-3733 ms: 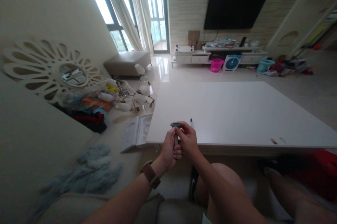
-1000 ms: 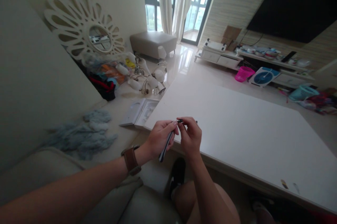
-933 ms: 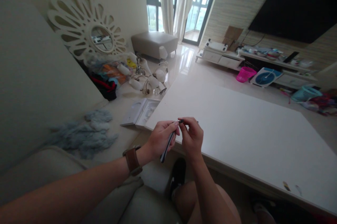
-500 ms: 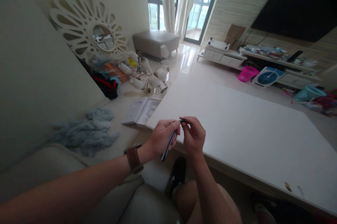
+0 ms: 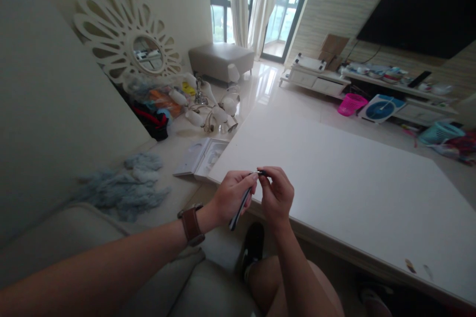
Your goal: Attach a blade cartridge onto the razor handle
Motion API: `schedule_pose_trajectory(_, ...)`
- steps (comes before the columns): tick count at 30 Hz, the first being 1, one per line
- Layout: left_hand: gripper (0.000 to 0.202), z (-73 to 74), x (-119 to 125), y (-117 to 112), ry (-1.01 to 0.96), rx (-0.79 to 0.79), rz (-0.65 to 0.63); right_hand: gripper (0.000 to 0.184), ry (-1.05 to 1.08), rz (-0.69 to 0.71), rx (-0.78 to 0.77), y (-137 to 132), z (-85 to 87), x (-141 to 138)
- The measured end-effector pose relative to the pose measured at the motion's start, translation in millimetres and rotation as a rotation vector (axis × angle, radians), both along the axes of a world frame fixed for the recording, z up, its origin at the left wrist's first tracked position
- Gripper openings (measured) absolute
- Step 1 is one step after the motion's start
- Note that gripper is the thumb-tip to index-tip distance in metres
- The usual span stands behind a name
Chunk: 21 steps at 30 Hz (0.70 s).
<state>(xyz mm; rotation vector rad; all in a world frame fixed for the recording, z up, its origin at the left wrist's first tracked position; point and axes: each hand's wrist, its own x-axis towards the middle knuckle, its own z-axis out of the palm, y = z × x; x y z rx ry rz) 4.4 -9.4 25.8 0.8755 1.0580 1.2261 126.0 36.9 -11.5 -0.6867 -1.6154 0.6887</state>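
Wrapped around a slim black-and-grey handle (image 5: 238, 214), my left hand (image 5: 231, 195) is closed, with a brown-strapped watch (image 5: 191, 225) on its wrist. The handle slants down and its lower end sticks out below the fingers. My right hand (image 5: 278, 195) is closed too, its thumb and fingertips pinching a small dark piece (image 5: 262, 172). A thin, pale tip lies between that piece and my left thumb; whether it joins the two parts I cannot tell. Both hands are close together over the near edge of the white table (image 5: 327, 173).
A small brown item (image 5: 410, 265) lies at the table's near right. An open white box (image 5: 201, 158) and a chandelier (image 5: 213, 108) rest on the floor to the left, by a grey-blue cloth heap (image 5: 130, 185). A pink basket (image 5: 351, 104) stands beyond the table.
Both hands keep their grips. They appear slightly further right and lower in the picture, as does the room. A little more of the pale tip shows between them.
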Motion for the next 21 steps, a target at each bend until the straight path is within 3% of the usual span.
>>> schedule_pose_trajectory(21, 0.038, -1.8, -0.5, 2.6, -0.036, 0.012, 0.000, 0.023, -0.054, 0.014, 0.054, -1.5, 0.6, -0.1)
